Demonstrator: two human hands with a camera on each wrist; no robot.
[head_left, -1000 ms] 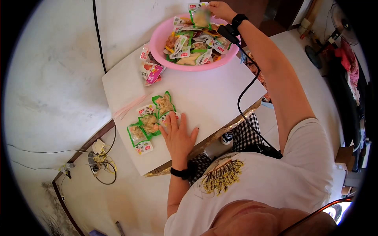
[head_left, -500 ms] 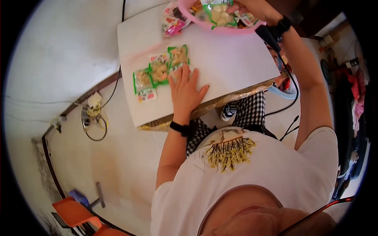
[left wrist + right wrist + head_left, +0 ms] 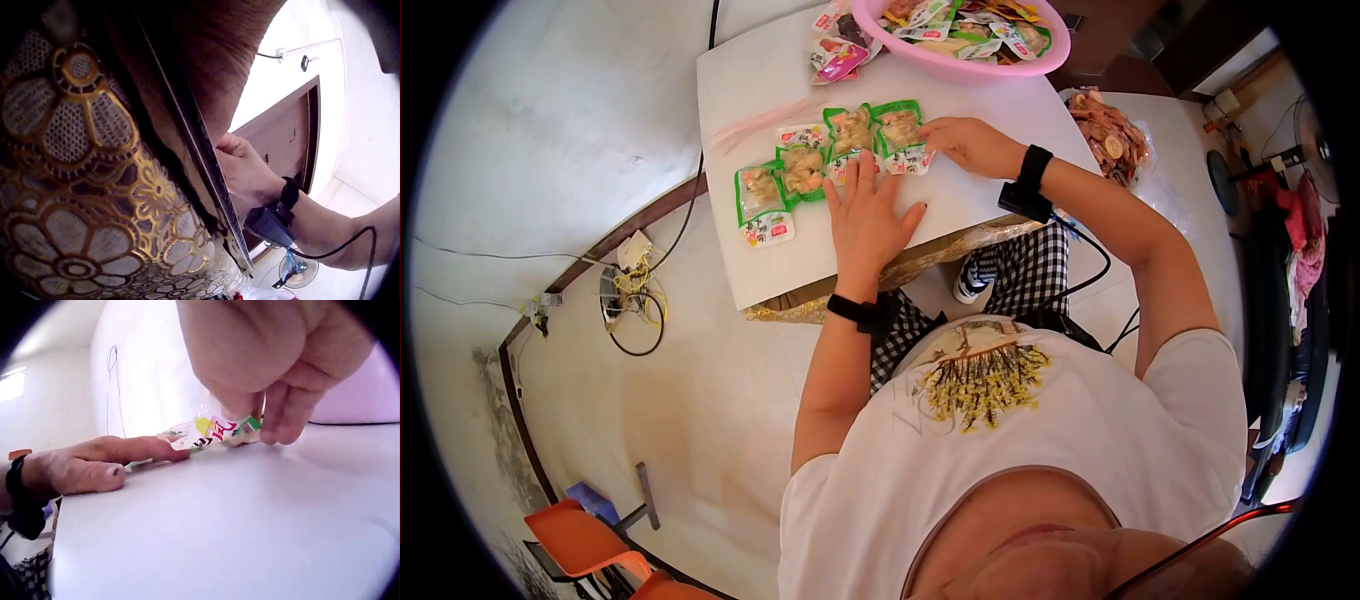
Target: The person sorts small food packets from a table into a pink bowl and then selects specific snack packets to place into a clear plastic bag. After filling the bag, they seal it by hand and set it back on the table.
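Several clear-and-green vacuum snack packets with pale, lumpy food inside lie side by side on the white table. My left hand [image 3: 868,228] rests with fingers extended, its fingertips on the lower edge of a middle packet [image 3: 850,130]. At the right end of the row, my right hand [image 3: 972,147] pinches the side edge of another packet [image 3: 900,128]. From the right wrist, that packet's printed end [image 3: 219,429] shows close to the tabletop under the curled fingers. Farther left in the row are two more packets, one [image 3: 803,172] beside the last one [image 3: 760,195].
A pink basin [image 3: 970,70] full of assorted snack packets stands at the table's far side. Left of it lie loose packets [image 3: 840,60], with pink strips [image 3: 760,125] nearer. A clear bag of food [image 3: 1112,140] sits beyond the right edge. Patterned gold cloth [image 3: 75,237] hangs below the tabletop.
My right hand has come from the basin toward me with a packet, which now lies at the row's right end. My left hand has stayed at the row. The head view has shifted.
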